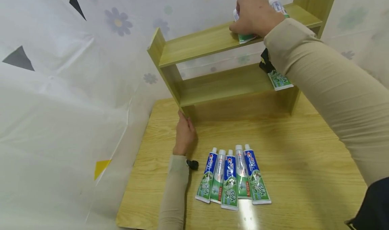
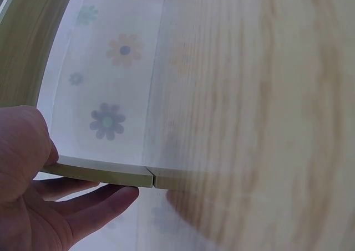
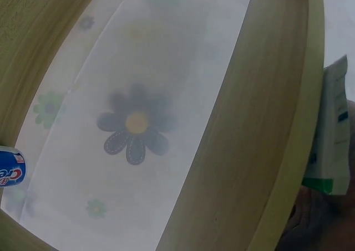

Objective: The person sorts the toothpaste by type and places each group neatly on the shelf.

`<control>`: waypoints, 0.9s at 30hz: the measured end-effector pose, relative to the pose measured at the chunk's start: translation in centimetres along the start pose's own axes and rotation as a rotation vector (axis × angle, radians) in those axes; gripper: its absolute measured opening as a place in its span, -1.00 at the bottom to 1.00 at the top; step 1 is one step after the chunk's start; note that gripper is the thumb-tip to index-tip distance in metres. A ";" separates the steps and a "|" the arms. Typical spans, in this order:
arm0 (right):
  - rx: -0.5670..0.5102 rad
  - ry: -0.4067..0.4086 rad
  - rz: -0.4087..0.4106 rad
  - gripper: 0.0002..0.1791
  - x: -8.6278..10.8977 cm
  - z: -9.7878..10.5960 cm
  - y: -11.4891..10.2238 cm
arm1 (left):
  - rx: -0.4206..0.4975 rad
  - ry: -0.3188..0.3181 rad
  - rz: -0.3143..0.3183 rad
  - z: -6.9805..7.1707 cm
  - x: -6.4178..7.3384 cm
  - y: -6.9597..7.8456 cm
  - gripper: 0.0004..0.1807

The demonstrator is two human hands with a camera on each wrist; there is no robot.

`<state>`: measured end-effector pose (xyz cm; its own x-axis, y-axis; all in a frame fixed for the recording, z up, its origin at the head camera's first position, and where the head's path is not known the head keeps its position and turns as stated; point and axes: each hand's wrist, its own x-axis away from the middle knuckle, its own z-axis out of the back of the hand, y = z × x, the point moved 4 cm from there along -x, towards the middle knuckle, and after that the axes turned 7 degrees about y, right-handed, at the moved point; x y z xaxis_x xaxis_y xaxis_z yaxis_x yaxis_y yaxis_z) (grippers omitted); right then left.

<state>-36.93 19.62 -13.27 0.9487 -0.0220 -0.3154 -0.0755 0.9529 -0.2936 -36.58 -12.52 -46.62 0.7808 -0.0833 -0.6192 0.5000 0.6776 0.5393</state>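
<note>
My right hand [image 1: 255, 16] grips a white-and-green toothpaste tube [image 1: 247, 38] on the upper board of a wooden shelf [image 1: 194, 42]. The hand covers most of the tube; its flat green end shows at the board's front edge. In the right wrist view, part of this tube [image 3: 334, 134] appears beyond the board, and the hand is mostly hidden. Another white-capped toothpaste tube [image 1: 277, 5] lies just to the right. Low on the shelf's left side panel, my left hand [image 1: 184, 135] holds the panel's edge, thumb on one face and fingers [image 2: 105, 212] on the other.
Several blue-and-green and white-and-green toothpaste tubes [image 1: 230, 181] lie side by side on the wooden table [image 1: 304, 176]. A green toothpaste tube [image 1: 280, 80] rests on the lower board, partly behind my right sleeve [image 1: 334, 91]. Flower-patterned sheeting [image 1: 127, 64] hangs behind and left.
</note>
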 end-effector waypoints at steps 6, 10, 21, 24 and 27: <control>-0.003 0.010 0.016 -0.11 -0.1 -0.1 0.7 | 0.001 -0.034 0.028 -0.2 0.2 0.9 -0.43; -0.066 0.070 -0.004 -0.13 0.4 0.3 0.9 | 0.020 -0.067 0.071 -0.2 0.2 1.1 -0.41; -0.301 0.320 -0.069 -0.29 4.7 4.9 1.2 | 0.060 -0.052 0.043 -0.5 -0.3 -0.6 -0.38; -0.308 0.434 0.013 -0.35 6.6 4.8 1.7 | 0.055 -0.046 0.036 -0.8 -0.4 -1.4 -0.38; -0.307 0.542 0.093 -0.41 8.5 3.8 1.8 | 0.037 -0.041 0.042 -0.7 -0.6 -1.4 -0.39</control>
<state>-27.85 22.33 -13.05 0.6498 -0.1703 -0.7408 -0.3113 0.8295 -0.4637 -38.00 -12.92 -47.45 0.8157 -0.0861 -0.5720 0.4794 0.6540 0.5852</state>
